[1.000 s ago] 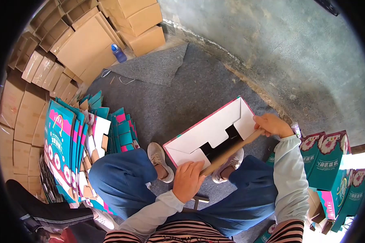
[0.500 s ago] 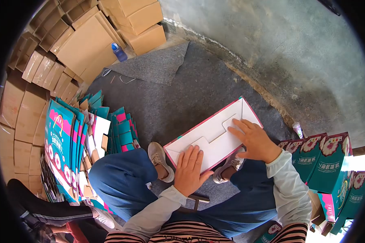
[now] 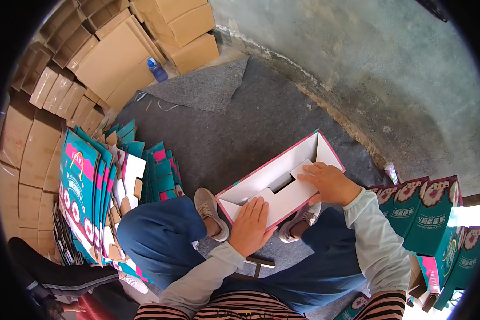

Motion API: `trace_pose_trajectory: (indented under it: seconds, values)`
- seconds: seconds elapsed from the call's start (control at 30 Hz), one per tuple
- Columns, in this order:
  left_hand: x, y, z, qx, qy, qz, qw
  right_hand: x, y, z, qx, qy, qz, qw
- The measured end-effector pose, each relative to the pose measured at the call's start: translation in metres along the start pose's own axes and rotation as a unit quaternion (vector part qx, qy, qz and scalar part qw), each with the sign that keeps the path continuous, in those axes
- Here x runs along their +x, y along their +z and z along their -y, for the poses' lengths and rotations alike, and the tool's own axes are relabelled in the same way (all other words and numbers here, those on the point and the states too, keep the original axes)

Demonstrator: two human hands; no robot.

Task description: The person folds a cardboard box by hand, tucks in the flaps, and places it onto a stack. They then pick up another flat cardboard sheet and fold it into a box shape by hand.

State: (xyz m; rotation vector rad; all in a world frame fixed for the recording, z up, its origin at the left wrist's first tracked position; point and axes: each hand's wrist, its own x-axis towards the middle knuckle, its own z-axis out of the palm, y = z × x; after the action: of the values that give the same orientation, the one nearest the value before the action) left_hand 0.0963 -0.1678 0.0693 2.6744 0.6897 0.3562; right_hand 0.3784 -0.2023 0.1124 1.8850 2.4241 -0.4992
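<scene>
A long carton (image 3: 282, 160) stands between my feet, with a red rim and white inner walls. Its white end flap (image 3: 272, 200) is tilted inward along the near side, so a long gap shows the inside. My left hand (image 3: 250, 226) lies on the flap's left part, fingers stretched out and thumb near the close edge. On the flap's right part rests my right hand (image 3: 328, 184), fingers on the raised tab and thumb by the near rim. Neither hand is closed around the carton. The carton's printed outer sides are mostly hidden.
Flattened teal and pink cartons (image 3: 80, 186) are stacked at left. Several made-up teal cartons (image 3: 432, 218) stand at right. Brown boxes (image 3: 112, 64) and a blue bottle (image 3: 157, 69) are behind, with a concrete wall (image 3: 357, 64) at far right. Another person's leg (image 3: 64, 269) shows lower left.
The flap has gone from lying level across the carton's top to sloping inward, baring the inside. Both hands stay on it, the right one shifted slightly towards me.
</scene>
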Motion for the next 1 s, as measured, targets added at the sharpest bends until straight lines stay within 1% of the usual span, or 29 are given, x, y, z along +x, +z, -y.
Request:
trace_pose_trajectory:
  seconds: [0.17, 0.27, 0.5, 0.77, 0.83, 0.87, 0.93, 0.97, 1.0]
  values:
    - [0.002, 0.001, 0.002, -0.007, 0.002, 0.004, 1.0, 0.007, -0.001, -0.004, 0.016, 0.012, 0.059, 0.998]
    - [0.002, 0.001, 0.001, -0.008, 0.005, -0.001, 1.0, 0.004, 0.002, -0.007, 0.038, 0.009, 0.05, 0.998]
    - [0.001, 0.0, 0.0, -0.007, -0.007, 0.001, 1.0, 0.0, 0.005, -0.007, 0.043, -0.004, 0.004, 0.999]
    - [-0.001, -0.004, -0.009, -0.005, -0.011, -0.028, 1.0, -0.013, 0.002, 0.0, 0.05, 0.013, -0.037, 0.998]
    - [-0.004, -0.01, -0.012, -0.027, 0.003, -0.051, 0.998, -0.017, 0.0, 0.0, 0.09, 0.015, -0.079, 0.993]
    - [-0.007, -0.012, -0.011, -0.042, -0.005, -0.081, 0.996, -0.018, -0.002, -0.001, 0.109, 0.015, -0.1, 0.989]
    - [-0.014, -0.018, -0.004, -0.072, -0.02, -0.142, 0.987, -0.017, -0.009, -0.007, 0.124, 0.06, -0.157, 0.978]
    - [-0.015, -0.021, 0.001, -0.047, -0.039, -0.157, 0.986, -0.016, -0.012, -0.011, 0.131, 0.082, -0.186, 0.97]
    - [-0.017, -0.026, 0.008, -0.021, -0.058, -0.171, 0.983, -0.014, -0.012, -0.015, 0.102, 0.094, -0.227, 0.964]
